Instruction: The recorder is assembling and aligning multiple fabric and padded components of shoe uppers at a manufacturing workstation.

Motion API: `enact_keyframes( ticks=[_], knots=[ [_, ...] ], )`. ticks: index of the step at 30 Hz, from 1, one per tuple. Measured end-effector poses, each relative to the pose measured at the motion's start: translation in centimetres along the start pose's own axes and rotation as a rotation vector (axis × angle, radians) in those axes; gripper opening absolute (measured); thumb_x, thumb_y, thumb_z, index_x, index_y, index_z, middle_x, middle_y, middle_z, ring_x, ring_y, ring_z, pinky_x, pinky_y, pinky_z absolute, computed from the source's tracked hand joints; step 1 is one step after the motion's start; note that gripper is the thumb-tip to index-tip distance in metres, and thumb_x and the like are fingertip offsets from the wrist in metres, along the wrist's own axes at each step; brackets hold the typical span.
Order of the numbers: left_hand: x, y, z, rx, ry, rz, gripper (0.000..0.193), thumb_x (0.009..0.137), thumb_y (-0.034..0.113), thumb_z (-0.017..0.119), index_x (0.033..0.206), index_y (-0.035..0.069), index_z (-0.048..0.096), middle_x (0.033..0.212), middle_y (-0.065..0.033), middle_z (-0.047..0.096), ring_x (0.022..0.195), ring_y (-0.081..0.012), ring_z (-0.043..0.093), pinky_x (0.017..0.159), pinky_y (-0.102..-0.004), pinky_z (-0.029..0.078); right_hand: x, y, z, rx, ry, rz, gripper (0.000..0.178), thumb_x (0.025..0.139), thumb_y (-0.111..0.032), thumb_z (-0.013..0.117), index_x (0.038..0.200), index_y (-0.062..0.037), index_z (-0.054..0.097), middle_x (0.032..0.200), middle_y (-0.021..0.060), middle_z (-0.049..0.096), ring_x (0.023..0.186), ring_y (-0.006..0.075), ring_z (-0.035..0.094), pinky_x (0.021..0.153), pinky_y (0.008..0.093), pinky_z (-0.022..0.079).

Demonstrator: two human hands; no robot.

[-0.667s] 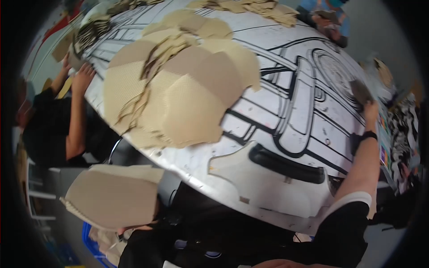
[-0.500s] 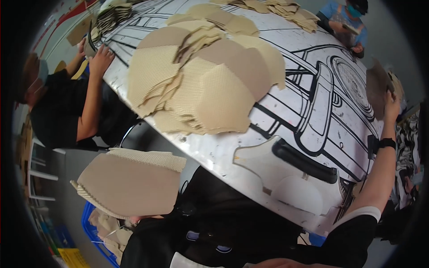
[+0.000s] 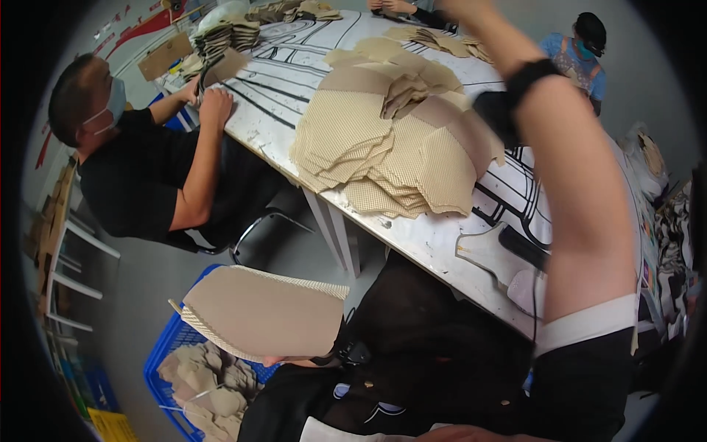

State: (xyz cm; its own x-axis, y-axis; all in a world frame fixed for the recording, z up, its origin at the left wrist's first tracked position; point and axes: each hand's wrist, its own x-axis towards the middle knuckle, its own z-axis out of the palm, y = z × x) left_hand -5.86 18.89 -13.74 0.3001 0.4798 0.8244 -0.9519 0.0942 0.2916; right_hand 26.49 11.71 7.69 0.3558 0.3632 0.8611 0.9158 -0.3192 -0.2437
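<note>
At the lower left, my left hand grips a beige, mesh-edged fabric piece with a smooth tan face. Only a bit of finger shows under its lower edge; the rest of the hand is hidden. My right arm stretches up across the right side, a black band at its wrist. Of my right hand, only part shows at the top edge, so its fingers and anything in them are cut off. A large overlapping pile of similar fabric pieces lies on the table left of that arm.
The white table bears black line drawings. A white shaped panel with a black padded roll lies near its edge. A blue basket of fabric scraps stands below. One person sits at left; another is at far right.
My right hand has swung up from the right side to the top edge. The view has shifted, so the table and pile appear farther right. The left hand still holds its piece.
</note>
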Motion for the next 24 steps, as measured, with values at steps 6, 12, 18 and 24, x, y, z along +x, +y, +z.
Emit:
enact_keyframes(
  ticks=[6, 12, 18, 24],
  knots=[
    [1.3, -0.3, 0.4, 0.01, -0.011, -0.044, 0.066, 0.08, 0.045, 0.065, 0.124, 0.0, 0.044, 0.115, -0.0115, 0.051, 0.098, -0.0219, 0.051, 0.085, -0.0338, 0.041, -6.1, -4.6, 10.3, -0.102, -0.525, -0.157, 0.082, 0.081, -0.031, 0.066, 0.145, -0.0154, 0.017, 0.142, 0.0235, 0.029, 0.126, 0.0352, 0.039, 0.104, 0.0385, 0.032],
    [0.1, -0.3, 1.6, -0.005, 0.0, -0.158, 0.063, 0.08, 0.043, 0.066, 0.122, 0.001, 0.047, 0.112, -0.0106, 0.054, 0.095, -0.0206, 0.053, 0.082, -0.0326, 0.043, -11.7, -11.4, -5.7, 0.305, -0.819, -0.017, 0.049, 0.088, -0.03, 0.059, 0.129, -0.0064, 0.047, 0.123, 0.0125, 0.053, 0.113, 0.0238, 0.05, 0.094, 0.0329, 0.041],
    [-1.7, -1.2, 6.2, -0.057, -0.045, -0.3, 0.06, 0.08, 0.041, 0.068, 0.12, 0.001, 0.049, 0.109, -0.0098, 0.056, 0.091, -0.0194, 0.055, 0.079, -0.0314, 0.045, -20.7, -17.2, -20.9, 0.387, -1.334, 0.038, 0.036, 0.082, -0.021, 0.064, 0.111, 0.0008, 0.059, 0.109, 0.0121, 0.062, 0.099, 0.0292, 0.059, 0.085, 0.0352, 0.048],
    [-5.0, -1.7, 11.0, -0.139, -0.111, -0.458, 0.057, 0.079, 0.039, 0.069, 0.118, 0.001, 0.052, 0.105, -0.0089, 0.059, 0.087, -0.0182, 0.057, 0.076, -0.0302, 0.046, -34.6, -18.1, -24.1, 0.493, -1.399, -0.01, 0.067, 0.083, -0.04, 0.063, 0.126, 0.0071, 0.042, 0.126, 0.0208, 0.048, 0.115, 0.0335, 0.049, 0.097, 0.0377, 0.04]
  ],
)
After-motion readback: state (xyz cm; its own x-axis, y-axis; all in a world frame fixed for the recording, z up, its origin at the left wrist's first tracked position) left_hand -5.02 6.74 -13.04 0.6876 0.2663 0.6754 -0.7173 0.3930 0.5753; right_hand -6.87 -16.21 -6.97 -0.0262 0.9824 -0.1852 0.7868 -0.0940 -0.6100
